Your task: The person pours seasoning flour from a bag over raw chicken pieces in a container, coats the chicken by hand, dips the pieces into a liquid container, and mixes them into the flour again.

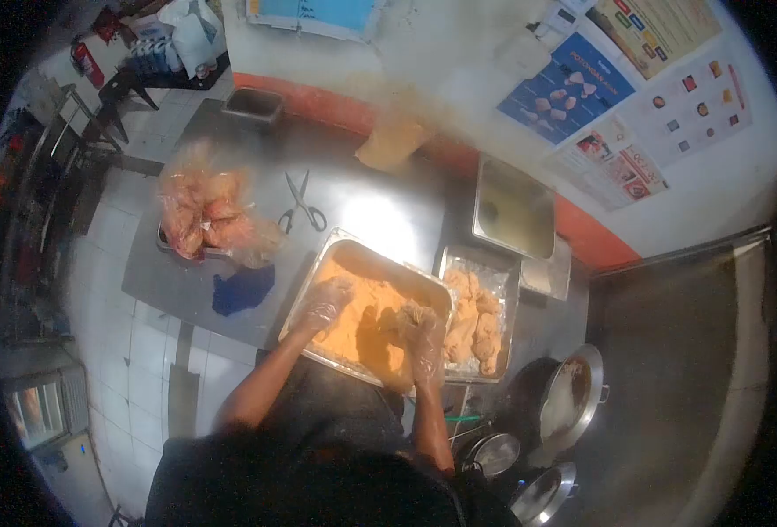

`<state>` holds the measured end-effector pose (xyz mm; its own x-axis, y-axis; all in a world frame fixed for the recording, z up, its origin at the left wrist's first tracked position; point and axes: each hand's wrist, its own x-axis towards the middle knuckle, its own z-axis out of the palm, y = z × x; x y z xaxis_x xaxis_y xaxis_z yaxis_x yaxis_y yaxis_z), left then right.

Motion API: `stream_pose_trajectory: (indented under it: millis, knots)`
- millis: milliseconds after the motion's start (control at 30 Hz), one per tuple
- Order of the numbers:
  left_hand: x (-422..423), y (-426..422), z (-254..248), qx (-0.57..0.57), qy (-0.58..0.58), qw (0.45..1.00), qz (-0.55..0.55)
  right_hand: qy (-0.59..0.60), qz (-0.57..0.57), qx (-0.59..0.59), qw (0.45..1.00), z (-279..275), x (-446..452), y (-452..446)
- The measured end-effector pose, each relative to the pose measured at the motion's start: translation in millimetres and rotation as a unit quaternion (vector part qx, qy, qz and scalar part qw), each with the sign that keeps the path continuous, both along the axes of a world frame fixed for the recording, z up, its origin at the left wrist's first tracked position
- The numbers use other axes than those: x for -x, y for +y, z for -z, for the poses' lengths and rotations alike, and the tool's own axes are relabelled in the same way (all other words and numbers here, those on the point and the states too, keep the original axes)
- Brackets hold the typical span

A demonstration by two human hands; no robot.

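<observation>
Steel table (379,206), smooth and shiny, is carrying the trays. Left hand (328,300), in thin clear plastic, is resting in powdery orange-tan flour (362,307); fingers hidden, can't tell if gripping. Right hand (425,341), gloved too, is hanging over the same flour, fingers bending, caked; can't tell if holding a piece. Flour is covering the floor of a rectangular metal tray (379,249) right before the person. Step is looking like coating; next move is likely calling for loose fingers, even cover. Lumpy, matte coated pieces (485,329) are lying just right in another tray. Crumpled blue cloth (243,290) is lying left. Beyond, slick raw meat (221,211) is bulging in clear plastic; scissors (302,206) are lying spread nearby.
</observation>
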<state>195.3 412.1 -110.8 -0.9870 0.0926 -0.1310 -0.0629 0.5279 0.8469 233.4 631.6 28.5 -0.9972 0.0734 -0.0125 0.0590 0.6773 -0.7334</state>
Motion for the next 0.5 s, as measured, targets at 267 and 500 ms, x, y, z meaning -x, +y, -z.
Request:
stream_pose_trajectory:
  millis: [267, 500]
  knots:
    - [-1.7, 0.5, -28.6, -0.061, -0.074, 0.994, -0.059, -0.02, 0.053, 0.339, 0.939, -3.5, 4.9, 40.9]
    - [-7.2, 20.0, 58.4, -0.113, 0.031, 0.992, -0.047, 0.204, 0.02, 0.089, 0.975, -99.6, 30.5, 114.9]
